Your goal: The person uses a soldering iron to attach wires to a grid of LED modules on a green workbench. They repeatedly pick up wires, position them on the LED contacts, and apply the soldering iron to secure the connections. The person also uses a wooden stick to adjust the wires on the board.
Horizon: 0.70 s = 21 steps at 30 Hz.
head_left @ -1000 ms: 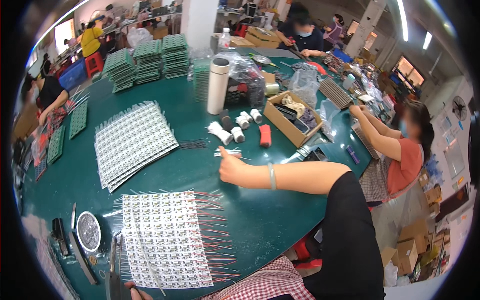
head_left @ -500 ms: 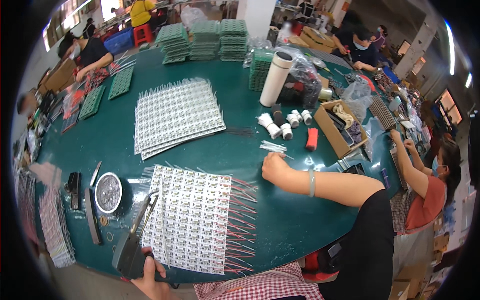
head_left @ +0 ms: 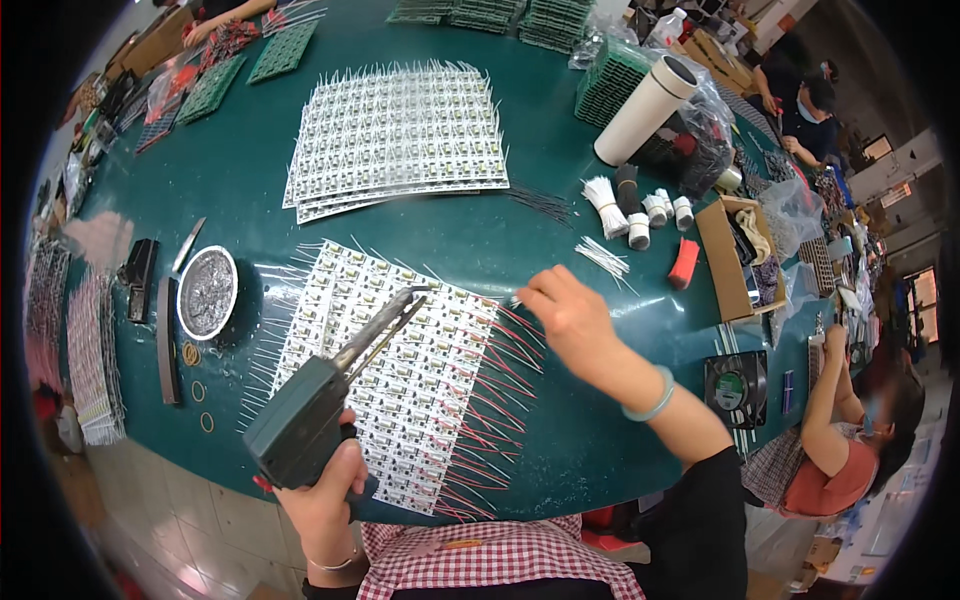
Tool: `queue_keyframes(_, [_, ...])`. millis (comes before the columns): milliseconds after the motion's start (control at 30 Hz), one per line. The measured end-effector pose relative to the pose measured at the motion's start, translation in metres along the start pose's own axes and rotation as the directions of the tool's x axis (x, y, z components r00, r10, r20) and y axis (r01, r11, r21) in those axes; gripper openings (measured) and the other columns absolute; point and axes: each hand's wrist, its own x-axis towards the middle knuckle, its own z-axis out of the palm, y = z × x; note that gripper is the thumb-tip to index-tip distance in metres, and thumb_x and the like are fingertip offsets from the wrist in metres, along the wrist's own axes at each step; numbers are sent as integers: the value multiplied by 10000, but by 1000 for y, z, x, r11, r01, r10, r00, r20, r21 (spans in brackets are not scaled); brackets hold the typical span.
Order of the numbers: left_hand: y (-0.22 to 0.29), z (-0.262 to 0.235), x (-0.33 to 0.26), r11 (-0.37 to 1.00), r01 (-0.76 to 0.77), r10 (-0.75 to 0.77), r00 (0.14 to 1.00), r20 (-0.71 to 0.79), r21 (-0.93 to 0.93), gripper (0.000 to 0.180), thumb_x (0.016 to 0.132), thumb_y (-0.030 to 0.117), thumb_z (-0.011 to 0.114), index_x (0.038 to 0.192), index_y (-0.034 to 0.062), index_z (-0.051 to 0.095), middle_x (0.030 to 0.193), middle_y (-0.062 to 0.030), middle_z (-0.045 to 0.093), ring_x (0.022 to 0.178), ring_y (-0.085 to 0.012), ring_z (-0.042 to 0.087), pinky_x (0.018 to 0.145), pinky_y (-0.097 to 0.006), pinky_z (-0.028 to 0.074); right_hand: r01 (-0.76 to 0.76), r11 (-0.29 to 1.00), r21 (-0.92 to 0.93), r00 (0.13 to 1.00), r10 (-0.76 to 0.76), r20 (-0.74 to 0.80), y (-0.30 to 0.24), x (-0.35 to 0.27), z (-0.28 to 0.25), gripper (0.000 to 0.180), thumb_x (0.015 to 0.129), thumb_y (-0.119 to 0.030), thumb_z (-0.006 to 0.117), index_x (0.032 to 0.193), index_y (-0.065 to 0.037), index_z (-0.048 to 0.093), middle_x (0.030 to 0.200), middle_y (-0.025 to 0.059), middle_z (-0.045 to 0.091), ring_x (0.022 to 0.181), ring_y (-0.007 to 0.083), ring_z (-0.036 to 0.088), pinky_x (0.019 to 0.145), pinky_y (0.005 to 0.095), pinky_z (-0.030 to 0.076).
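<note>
Soldering gun (head_left: 305,415) diagonal; tip (head_left: 408,294) forward-right.

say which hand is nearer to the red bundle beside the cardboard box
Right. The right hand is left of the red bundle and slightly lower in the picture, not touching it. The left hand is much farther left and lower, holding the gun-shaped tool.

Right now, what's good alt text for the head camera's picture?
A person's left hand holds a gun-shaped tool over a white circuit panel; the right hand pinches something small and white. More panels lie stacked beyond on the green table.
</note>
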Motion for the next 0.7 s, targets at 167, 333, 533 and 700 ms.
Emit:
queue_keyframes(167, [-22, 8, 11, 973, 3, -27, 994, 104, 230, 487, 742, -128, 663, 1220, -79, 586, 1053, -168, 676, 553, -122, 565, 451, -222, 418, -29, 974, 226, 987, 64, -150, -26, 9, 31, 289, 724, 60, 650, 1002, -13, 676, 930, 83, 613, 835, 255, 608, 657, 346, 528])
queue_keyframes(333, [-31, 21, 19, 976, 66, -91, 990, 112, 210, 334, 772, 9, 814, 1067, -39, 666, 885, -56, 698, 749, -100, 640, 665, -255, 516, -25, 979, 204, 990, 53, -134, -27, 9, 46, 257, 753, 2, 661, 1010, 17, 658, 938, 98, 593, 844, 248, 593, 631, 333, 528])
queue_keyframes(533, [-42, 27, 22, 952, 80, -118, 987, 113, 296, 254, 797, 38, 803, 1018, -16, 691, 884, -47, 702, 762, -87, 623, 673, -253, 494, -12, 983, 182, 993, 33, -115, -27, 11, 46, 269, 734, 14, 648, 1001, 48, 647, 951, 125, 587, 849, 263, 593, 621, 332, 539])
queue_keyframes(700, [-37, 35, 29, 920, 69, -142, 976, 164, 385, 218, 810, 54, 773, 994, -22, 686, 833, -25, 679, 716, -58, 581, 637, -232, 468, 0, 987, 164, 994, 18, -105, -30, 13, 44, 294, 711, 19, 642, 1001, 72, 640, 954, 137, 580, 851, 263, 592, 618, 325, 541])
